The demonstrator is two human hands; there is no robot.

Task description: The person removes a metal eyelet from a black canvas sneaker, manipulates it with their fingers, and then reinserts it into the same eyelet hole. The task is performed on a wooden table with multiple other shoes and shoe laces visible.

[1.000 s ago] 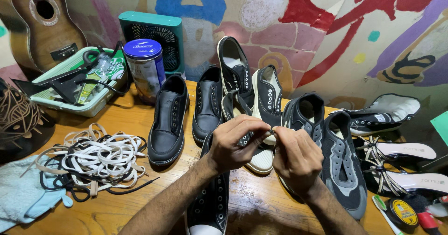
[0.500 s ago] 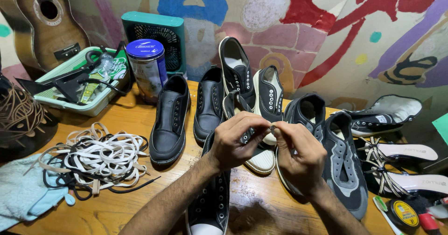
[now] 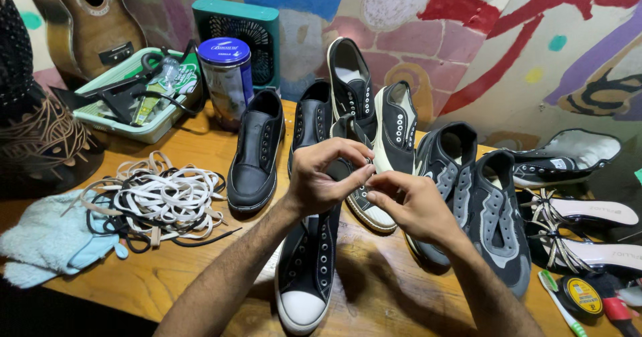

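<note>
A black canvas sneaker (image 3: 305,277) with a white toe cap lies on the wooden table (image 3: 200,270), toe towards me. My left hand (image 3: 324,180) curls over its open upper end, fingers closed on the black fabric there. My right hand (image 3: 411,206) comes in from the right, and its thumb and fingertips pinch the same spot, touching the left fingertips. What sits between the fingertips is hidden. No lace shows in the sneaker's eyelets.
A tangle of white and black laces (image 3: 160,200) and a pale blue cloth (image 3: 47,240) lie at left. Behind the hands stand several black shoes (image 3: 257,153), a tin (image 3: 227,76), a tray (image 3: 134,93) and a fan (image 3: 244,33). Grey sneakers (image 3: 495,216), sandals (image 3: 582,233) and a polish tin (image 3: 583,295) sit at right.
Both hands stay together over the black sneaker. The fingertips have shifted slightly at the pinch; nothing has been picked up or let go.
</note>
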